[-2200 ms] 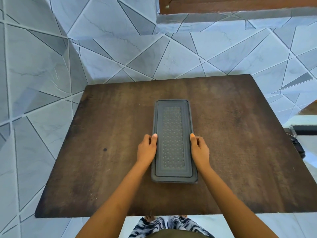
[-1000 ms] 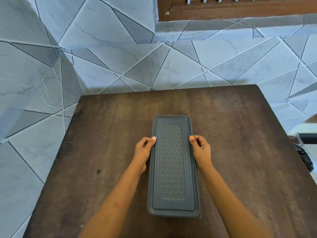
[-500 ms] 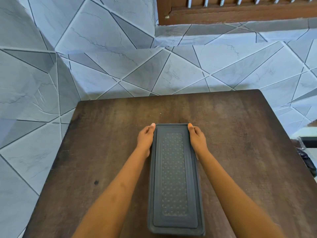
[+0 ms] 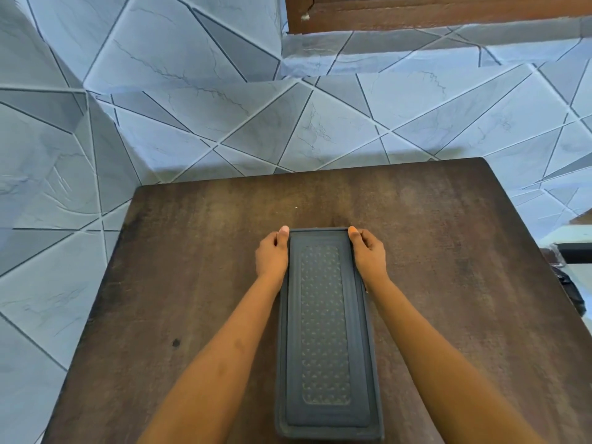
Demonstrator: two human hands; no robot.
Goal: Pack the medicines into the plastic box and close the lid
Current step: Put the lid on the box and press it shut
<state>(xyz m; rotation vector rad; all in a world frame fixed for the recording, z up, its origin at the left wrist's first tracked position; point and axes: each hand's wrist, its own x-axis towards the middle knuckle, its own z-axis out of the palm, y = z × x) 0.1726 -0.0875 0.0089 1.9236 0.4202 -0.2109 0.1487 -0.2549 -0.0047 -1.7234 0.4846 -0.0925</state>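
A long dark grey plastic box (image 4: 323,331) lies lengthwise on the brown wooden table (image 4: 448,251), its dimpled lid on top and closed. My left hand (image 4: 272,254) grips the box's far left corner, thumb on the lid rim and fingers curled down the side. On the opposite far corner my right hand (image 4: 366,253) holds the box the same way. No medicines are in sight; the inside of the box is hidden by the lid.
Grey-blue tiled walls stand behind and to the left of the table. A brown wooden frame (image 4: 432,11) runs along the top. Dark objects (image 4: 570,283) sit beyond the table's right edge.
Both hands slid along the lid's long edges from the middle of the box to its far corners. The view came closer, with the box's near end now lower in the frame.
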